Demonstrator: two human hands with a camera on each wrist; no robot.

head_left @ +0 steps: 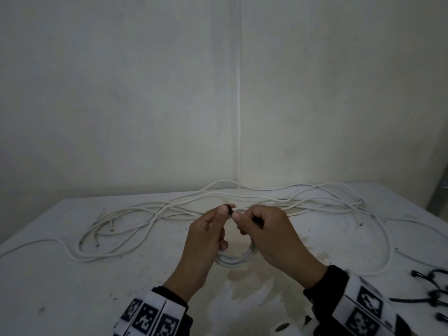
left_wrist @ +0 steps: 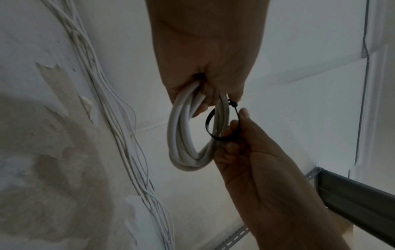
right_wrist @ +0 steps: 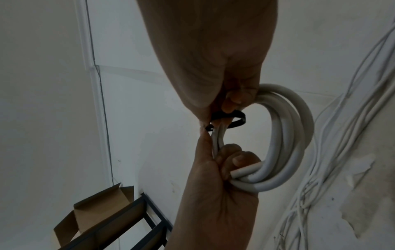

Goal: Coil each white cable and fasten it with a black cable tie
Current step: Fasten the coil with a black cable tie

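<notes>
A small coil of white cable (head_left: 234, 259) hangs below both hands over the middle of the white table (head_left: 72, 287). My left hand (head_left: 224, 212) grips the coil (left_wrist: 188, 135) with curled fingers, and its thumb and forefinger pinch the head of a black cable tie (head_left: 229, 209). The tie (left_wrist: 210, 128) loops loosely around one side of the coil. My right hand (head_left: 236, 218) pinches the tie's strap (right_wrist: 230, 121) right beside the head. In the right wrist view a free cable end (right_wrist: 245, 170) sticks out by the left hand's fingers (right_wrist: 235, 159).
Several loose white cables (head_left: 218, 202) sprawl across the back of the table, from left to right. Spare black cable ties (head_left: 434, 294) lie at the table's right front edge. A cardboard box (right_wrist: 100, 211) and a dark metal frame (right_wrist: 132, 219) stand beyond the table.
</notes>
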